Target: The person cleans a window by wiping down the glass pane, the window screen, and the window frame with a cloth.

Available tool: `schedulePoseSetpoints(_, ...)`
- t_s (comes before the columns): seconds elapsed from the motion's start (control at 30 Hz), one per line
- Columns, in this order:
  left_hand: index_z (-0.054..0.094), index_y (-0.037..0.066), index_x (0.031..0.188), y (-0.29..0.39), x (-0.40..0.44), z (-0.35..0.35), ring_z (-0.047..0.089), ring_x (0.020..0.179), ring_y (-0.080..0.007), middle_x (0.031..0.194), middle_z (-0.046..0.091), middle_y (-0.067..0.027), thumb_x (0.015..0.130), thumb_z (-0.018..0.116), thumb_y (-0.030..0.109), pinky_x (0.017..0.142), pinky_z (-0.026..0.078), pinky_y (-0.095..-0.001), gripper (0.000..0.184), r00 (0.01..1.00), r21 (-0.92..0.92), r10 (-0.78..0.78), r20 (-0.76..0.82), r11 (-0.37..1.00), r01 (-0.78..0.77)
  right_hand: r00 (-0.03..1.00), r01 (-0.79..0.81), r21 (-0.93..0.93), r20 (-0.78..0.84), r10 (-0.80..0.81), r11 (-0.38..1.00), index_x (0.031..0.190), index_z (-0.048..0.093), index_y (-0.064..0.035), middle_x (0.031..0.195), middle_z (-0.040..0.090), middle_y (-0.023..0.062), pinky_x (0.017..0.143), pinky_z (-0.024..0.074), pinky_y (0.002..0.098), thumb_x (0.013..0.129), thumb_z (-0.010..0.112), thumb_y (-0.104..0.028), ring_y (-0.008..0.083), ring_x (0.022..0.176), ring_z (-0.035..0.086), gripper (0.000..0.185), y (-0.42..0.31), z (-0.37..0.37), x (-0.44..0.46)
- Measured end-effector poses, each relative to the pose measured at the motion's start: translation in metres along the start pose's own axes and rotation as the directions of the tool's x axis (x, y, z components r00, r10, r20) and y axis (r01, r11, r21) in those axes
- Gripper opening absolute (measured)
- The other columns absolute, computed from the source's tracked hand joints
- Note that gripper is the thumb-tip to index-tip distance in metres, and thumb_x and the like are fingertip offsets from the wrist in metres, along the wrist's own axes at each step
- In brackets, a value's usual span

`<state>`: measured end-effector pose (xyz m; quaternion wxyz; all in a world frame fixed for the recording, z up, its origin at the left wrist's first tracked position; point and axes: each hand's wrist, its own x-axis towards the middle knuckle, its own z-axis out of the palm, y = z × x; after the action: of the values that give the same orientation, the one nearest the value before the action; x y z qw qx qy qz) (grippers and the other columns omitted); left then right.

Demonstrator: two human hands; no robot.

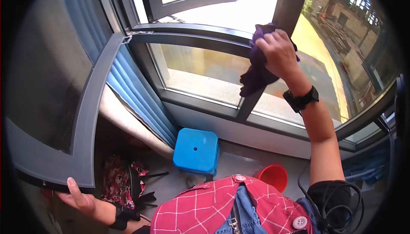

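Bunched in my right hand (279, 51) is a dark purple cloth (259, 73), pressed against the grey window frame (213, 37) where the crossbar meets the upright post. Part of the cloth hangs below my fist. At the lower left my left hand (79, 197) grips the bottom edge of a hinged screen panel (87, 144), which stands swung inward. Its thumb shows on the panel's near face; the other fingers are mostly hidden behind the edge. A metal stay (139, 32) lies on the crossbar near the panel's upper corner.
A blue plastic stool (195, 149) stands below the window, with a red bucket (273, 177) to its right. Blue curtains (136, 93) hang on the left beside a flowered bag (118, 178). An upper sash (196, 4) is tilted outward. Cables (341, 204) loop beside my right arm.
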<state>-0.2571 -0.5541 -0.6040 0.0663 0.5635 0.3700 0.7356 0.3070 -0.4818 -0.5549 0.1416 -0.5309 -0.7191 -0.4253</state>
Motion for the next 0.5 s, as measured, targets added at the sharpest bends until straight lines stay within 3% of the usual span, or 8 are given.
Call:
schedulePoseSetpoints(0.07,0.038,-0.008,0.132,0.005,-0.002,0.005,0.047,0.117,-0.0239,0.130,0.047,-0.0167,0.086,0.050,0.008,0.102,0.033,-0.0342,0.050,1.000,0.017,0.007,-0.017,1.000,-0.007,0.999,0.039,-0.034,0.026,-0.038,0.999,0.080,0.054,-0.0098,0.075,0.052,0.0086,0.077,0.0402,0.0360,0.054,0.065,-0.003,0.0278,0.076,0.053,0.029,-0.015,0.021,-0.016)
schedulePoseSetpoints(0.13,0.036,-0.008,0.133,0.007,-0.006,0.006,0.046,0.117,-0.0245,0.130,0.047,-0.0175,0.086,0.050,0.009,0.102,0.033,-0.0350,0.052,0.998,0.045,0.006,-0.059,0.999,-0.004,0.993,-0.101,-0.017,0.065,0.102,0.995,0.078,0.053,-0.0099,0.072,0.052,0.0090,0.073,0.0394,0.0353,0.056,0.064,-0.005,0.0271,0.073,0.052,0.025,-0.028,0.021,-0.008)
schedulePoseSetpoints(0.27,0.034,-0.010,0.134,0.013,-0.002,0.012,0.047,0.119,-0.0289,0.130,0.045,-0.0215,0.083,0.048,0.010,0.102,0.035,-0.0378,0.056,0.999,0.086,0.034,0.012,0.996,-0.035,0.982,-0.191,-0.022,-0.001,0.191,0.981,0.079,0.052,-0.0100,0.070,0.052,0.0091,0.070,0.0383,0.0359,0.052,0.066,-0.004,0.0273,0.070,0.052,0.031,-0.035,0.048,0.009)
schedulePoseSetpoints(0.33,0.036,-0.011,0.132,0.015,0.002,0.021,0.050,0.114,-0.0324,0.127,0.047,-0.0250,0.077,0.051,0.018,0.097,0.041,-0.0412,0.064,1.000,0.058,0.018,-0.014,0.998,-0.017,0.979,-0.205,0.007,0.000,0.205,0.979,0.079,0.052,-0.0088,0.068,0.052,0.0090,0.068,0.0373,0.0356,0.054,0.064,-0.005,0.0258,0.066,0.053,0.028,-0.038,0.047,0.017)
schedulePoseSetpoints(0.5,0.032,-0.012,0.134,0.010,0.004,0.019,0.046,0.120,-0.0363,0.132,0.043,-0.0278,0.079,0.047,0.017,0.101,0.039,-0.0464,0.064,0.998,0.014,0.027,0.053,1.000,-0.028,0.975,-0.142,0.217,-0.140,0.174,0.966,0.091,0.057,-0.0117,0.079,0.053,0.0086,0.074,0.0422,0.0368,0.053,0.063,0.000,0.0294,0.078,0.054,0.041,-0.075,0.080,0.061)
